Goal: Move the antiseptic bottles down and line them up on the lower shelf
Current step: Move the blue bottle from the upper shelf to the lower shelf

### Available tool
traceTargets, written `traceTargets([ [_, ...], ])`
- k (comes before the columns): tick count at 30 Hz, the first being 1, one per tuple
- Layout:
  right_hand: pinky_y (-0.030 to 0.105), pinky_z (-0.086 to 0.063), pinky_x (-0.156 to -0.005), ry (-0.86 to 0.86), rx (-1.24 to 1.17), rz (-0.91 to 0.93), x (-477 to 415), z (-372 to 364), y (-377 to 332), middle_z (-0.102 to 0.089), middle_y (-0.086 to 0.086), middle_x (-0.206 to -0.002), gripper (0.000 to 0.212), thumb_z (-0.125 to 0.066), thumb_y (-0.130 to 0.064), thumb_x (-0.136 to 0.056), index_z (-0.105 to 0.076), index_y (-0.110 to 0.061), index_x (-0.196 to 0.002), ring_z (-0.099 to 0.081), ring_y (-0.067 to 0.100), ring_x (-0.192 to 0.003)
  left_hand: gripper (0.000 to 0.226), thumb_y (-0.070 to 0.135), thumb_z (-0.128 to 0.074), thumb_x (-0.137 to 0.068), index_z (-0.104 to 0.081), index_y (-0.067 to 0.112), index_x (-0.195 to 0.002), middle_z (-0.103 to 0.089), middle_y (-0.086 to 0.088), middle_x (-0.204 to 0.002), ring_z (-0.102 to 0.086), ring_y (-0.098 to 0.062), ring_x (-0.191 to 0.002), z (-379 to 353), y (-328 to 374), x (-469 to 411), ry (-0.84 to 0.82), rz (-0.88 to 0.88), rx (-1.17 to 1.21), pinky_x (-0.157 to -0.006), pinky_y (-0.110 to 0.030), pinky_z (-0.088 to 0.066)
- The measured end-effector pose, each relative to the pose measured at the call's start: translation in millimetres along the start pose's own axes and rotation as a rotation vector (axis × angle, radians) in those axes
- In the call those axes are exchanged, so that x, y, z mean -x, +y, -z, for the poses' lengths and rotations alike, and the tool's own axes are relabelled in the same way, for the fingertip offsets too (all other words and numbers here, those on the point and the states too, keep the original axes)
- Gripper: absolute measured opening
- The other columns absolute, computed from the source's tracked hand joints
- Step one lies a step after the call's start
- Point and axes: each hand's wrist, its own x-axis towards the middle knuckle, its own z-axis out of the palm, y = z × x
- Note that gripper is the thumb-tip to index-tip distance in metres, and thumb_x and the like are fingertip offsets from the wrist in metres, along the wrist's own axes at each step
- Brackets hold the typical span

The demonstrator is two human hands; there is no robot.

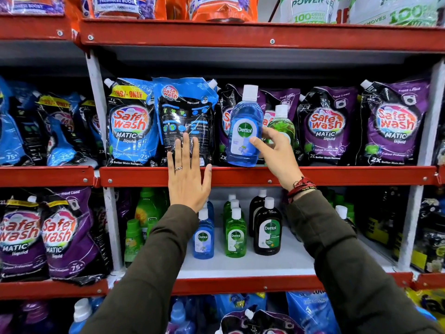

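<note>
A blue antiseptic bottle [244, 127] with a white cap stands at the front of the upper shelf [337, 175]. My right hand [277, 153] grips its right side. Just behind it stands a green antiseptic bottle [281, 124], partly hidden by my fingers. My left hand [186, 174] lies flat and open against a blue detergent pouch [185, 119] and the shelf's red edge. On the lower shelf [277, 263] blue bottles [203, 239], green bottles [235, 233] and dark brown bottles [267, 227] stand in three front-to-back rows.
Blue and purple detergent pouches [327, 124] fill the upper shelf around the bottles. Green bottles [144, 213] stand left of the rows on the lower shelf, dark containers [346, 213] on the right. White uprights [96, 92] divide the bays. More pouches sit above and below.
</note>
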Motion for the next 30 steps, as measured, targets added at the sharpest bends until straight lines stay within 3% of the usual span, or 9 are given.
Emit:
traceTargets([
  [4, 0.049, -0.056, -0.097, -0.033, -0.091, -0.032, 18.5, -3.4, 4.0, -0.070, 0.000, -0.119, 0.031, -0.065, -0.025, -0.090, -0.066, -0.018, -0.120, -0.066, 0.025, -0.117, 0.070, 0.044, -0.029, -0.103, -0.006, 0.012, -0.162, -0.001, -0.009, -0.172, 0.004, -0.026, -0.159, 0.5, 0.3, 8.9, 0.010, -0.022, 0.026, -0.129, -0.048, 0.001],
  [9, 0.037, -0.058, -0.083, -0.079, -0.145, -0.110, 62.0, -20.3, 30.9, -0.070, 0.008, -0.126, 0.034, -0.066, -0.019, -0.093, -0.063, -0.011, -0.126, -0.068, 0.025, -0.111, 0.069, 0.033, -0.040, -0.102, -0.012, 0.013, -0.161, -0.006, -0.008, -0.171, 0.002, -0.026, -0.159, 2.8, -2.4, 44.0, 0.043, -0.043, 0.045, -0.128, -0.046, 0.008],
  [13, 0.048, -0.056, -0.096, -0.133, -0.152, -0.173, 105.0, -39.8, 69.9, -0.073, 0.005, -0.120, 0.033, -0.068, -0.027, -0.088, -0.065, -0.018, -0.119, -0.068, 0.026, -0.112, 0.066, 0.030, -0.041, -0.101, -0.017, 0.016, -0.161, -0.011, -0.006, -0.171, -0.001, -0.026, -0.159, -5.8, -14.0, 91.2, 0.021, -0.004, 0.075, -0.127, -0.045, 0.012],
  [16, 0.049, -0.056, -0.095, -0.184, -0.125, -0.222, 133.3, -57.2, 98.9, -0.073, 0.003, -0.119, 0.030, -0.066, -0.028, -0.091, -0.064, -0.020, -0.119, -0.070, 0.024, -0.109, 0.063, 0.028, -0.040, -0.101, -0.021, 0.016, -0.160, -0.013, -0.003, -0.171, -0.001, -0.023, -0.159, -18.2, -26.3, 128.2, -0.049, 0.034, 0.121, -0.127, -0.044, 0.012],
  [22, 0.052, -0.055, -0.094, -0.230, -0.011, -0.338, 163.0, -95.6, 151.8, -0.070, 0.001, -0.121, 0.049, -0.068, -0.047, -0.083, -0.060, -0.023, -0.125, -0.068, 0.020, -0.110, 0.061, 0.030, -0.034, -0.101, -0.024, 0.016, -0.159, -0.015, -0.002, -0.170, -0.001, -0.020, -0.159, -52.7, -50.7, 200.5, -0.257, 0.133, 0.172, -0.128, -0.043, 0.007],
  [26, 0.050, -0.051, -0.102, -0.270, 0.068, -0.379, 168.1, -119.1, 174.5, -0.068, 0.005, -0.125, 0.055, -0.066, -0.049, -0.083, -0.060, -0.017, -0.127, -0.064, 0.022, -0.117, 0.059, 0.034, -0.033, -0.097, -0.041, 0.006, -0.149, -0.034, -0.013, -0.163, -0.020, -0.029, -0.156, -76.3, -66.9, 232.3, -0.415, 0.170, 0.107, -0.127, -0.046, -0.006],
  [30, 0.033, -0.044, -0.106, -0.293, 0.147, -0.409, 168.9, -132.1, 175.8, -0.063, 0.010, -0.131, 0.046, -0.069, -0.022, -0.091, -0.057, -0.004, -0.131, -0.058, 0.022, -0.123, 0.061, 0.034, -0.035, -0.094, -0.051, 0.000, -0.142, -0.045, -0.019, -0.155, -0.030, -0.031, -0.152, -87.1, -73.0, 244.7, -0.479, 0.143, 0.019, -0.123, -0.049, -0.015],
])
